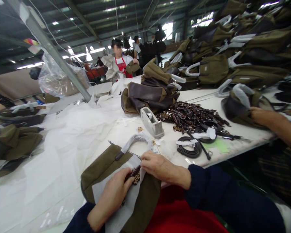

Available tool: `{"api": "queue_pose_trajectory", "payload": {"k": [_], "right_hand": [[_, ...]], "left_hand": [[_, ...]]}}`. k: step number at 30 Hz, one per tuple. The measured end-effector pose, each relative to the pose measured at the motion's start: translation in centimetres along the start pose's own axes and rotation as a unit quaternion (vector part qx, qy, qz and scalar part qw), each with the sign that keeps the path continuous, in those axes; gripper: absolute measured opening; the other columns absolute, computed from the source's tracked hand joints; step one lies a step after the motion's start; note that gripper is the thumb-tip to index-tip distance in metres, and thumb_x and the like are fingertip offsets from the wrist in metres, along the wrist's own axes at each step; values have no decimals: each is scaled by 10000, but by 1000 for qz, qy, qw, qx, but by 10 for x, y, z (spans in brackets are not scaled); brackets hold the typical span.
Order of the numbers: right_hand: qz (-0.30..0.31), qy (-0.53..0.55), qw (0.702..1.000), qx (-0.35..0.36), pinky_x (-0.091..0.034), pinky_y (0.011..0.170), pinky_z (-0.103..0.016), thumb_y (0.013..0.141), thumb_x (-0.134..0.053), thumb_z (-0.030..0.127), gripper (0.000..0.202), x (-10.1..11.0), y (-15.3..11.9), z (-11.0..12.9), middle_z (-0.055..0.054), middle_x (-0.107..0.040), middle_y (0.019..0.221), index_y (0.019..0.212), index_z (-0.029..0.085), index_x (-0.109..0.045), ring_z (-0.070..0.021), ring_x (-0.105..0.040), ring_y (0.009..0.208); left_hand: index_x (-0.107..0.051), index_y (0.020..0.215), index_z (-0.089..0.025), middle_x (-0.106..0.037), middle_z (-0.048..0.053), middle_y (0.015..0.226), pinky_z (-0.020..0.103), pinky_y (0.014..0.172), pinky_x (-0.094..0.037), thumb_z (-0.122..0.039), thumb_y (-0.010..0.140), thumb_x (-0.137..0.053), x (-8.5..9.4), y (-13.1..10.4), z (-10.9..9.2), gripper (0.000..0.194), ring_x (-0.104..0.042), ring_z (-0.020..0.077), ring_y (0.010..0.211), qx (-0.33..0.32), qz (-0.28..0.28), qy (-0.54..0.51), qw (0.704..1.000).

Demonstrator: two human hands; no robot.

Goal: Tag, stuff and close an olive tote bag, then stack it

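Note:
An olive fabric handbag (pixel 145 207) lies at the table's near edge, its handle (pixel 135 138) wrapped in white. Across the bag lies a sheet of white tissue paper (pixel 122 213), with a dark brown and leopard-print trim piece (pixel 136 176) showing between its folds. My left hand (pixel 113 194) is closed, thumb and fingers pinching the paper beside that trim. At the trim's upper end, my right hand (pixel 160 166) is closed too, its fingertips pinching the paper's edge. The tips of both hands are partly hidden.
Beyond the bag are a grey tape dispenser (pixel 151 123), a heap of brown trim pieces (pixel 191 116) and coiled black straps (pixel 189 147). White sheets (pixel 63 145) spread leftward. Finished-looking bags (pixel 213 69) pile up at right, where another person's hand (pixel 269 118) touches one. A co-worker (pixel 121 63) stands opposite.

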State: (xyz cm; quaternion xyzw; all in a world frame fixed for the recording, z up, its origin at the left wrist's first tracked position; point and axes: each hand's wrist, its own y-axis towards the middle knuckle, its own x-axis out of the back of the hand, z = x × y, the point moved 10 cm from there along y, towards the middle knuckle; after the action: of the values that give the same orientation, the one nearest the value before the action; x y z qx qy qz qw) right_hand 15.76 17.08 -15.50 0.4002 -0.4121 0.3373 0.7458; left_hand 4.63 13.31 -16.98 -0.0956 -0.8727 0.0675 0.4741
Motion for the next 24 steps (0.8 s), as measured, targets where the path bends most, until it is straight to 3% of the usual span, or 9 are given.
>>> {"api": "queue_pose_trajectory", "payload": {"k": [2,5,9,11,15,21,24], "right_hand": [[2,15,1000,-4,-414,760,-257,970,-497,209,146,-3,4,-2,-68,-589,961,876,152,-593,-164,-501,901],[20,18,1000,-15,-408,736,-260,954,-528,209,109,-10,7,-6,-56,-595,899,874,153,-574,-165,-510,845],[36,20,999,-8,-399,730,-256,950,-499,156,92,-15,9,-7,-42,-605,871,888,165,-566,-162,-523,820],[42,32,999,-12,-402,746,-256,943,-504,167,82,-15,10,-9,-48,-613,888,890,162,-566,-163,-529,829],[44,54,996,-51,-397,733,-258,898,-526,168,50,-13,15,-18,-60,-619,896,906,150,-571,-161,-534,809],[95,71,988,-99,-337,644,-263,849,-538,163,59,-19,24,-27,-56,-639,847,864,150,-594,-151,-529,739],[113,70,985,-107,-321,630,-263,850,-539,168,69,-23,25,-29,-59,-648,850,873,150,-601,-149,-533,735]], "left_hand": [[-662,913,-203,-669,62,931,354,832,-445,-291,947,-496,1,-1,-7,191,-615,248,930,-21,-22,104,994],[-688,1048,-171,-660,96,969,409,841,-454,-200,970,-424,-11,-5,-16,277,-600,276,945,-41,-13,261,964],[-535,1363,-140,-665,120,1043,421,804,-484,-28,919,-395,-24,-11,-24,479,-610,288,965,-65,-6,364,929],[-521,1382,-140,-665,122,1050,407,808,-494,-8,907,-401,-25,-15,-26,507,-615,277,963,-74,-6,365,928],[-567,1343,-178,-651,106,1020,367,840,-509,-100,946,-438,-17,-15,-27,424,-619,237,933,-78,-1,285,955],[-696,1091,-240,-667,54,1003,336,861,-540,-221,979,-441,7,-15,-23,279,-636,198,941,-94,36,183,978],[-670,1131,-203,-698,76,1082,346,848,-569,-252,970,-448,29,-28,-43,278,-660,222,988,-135,-64,236,960]]}}
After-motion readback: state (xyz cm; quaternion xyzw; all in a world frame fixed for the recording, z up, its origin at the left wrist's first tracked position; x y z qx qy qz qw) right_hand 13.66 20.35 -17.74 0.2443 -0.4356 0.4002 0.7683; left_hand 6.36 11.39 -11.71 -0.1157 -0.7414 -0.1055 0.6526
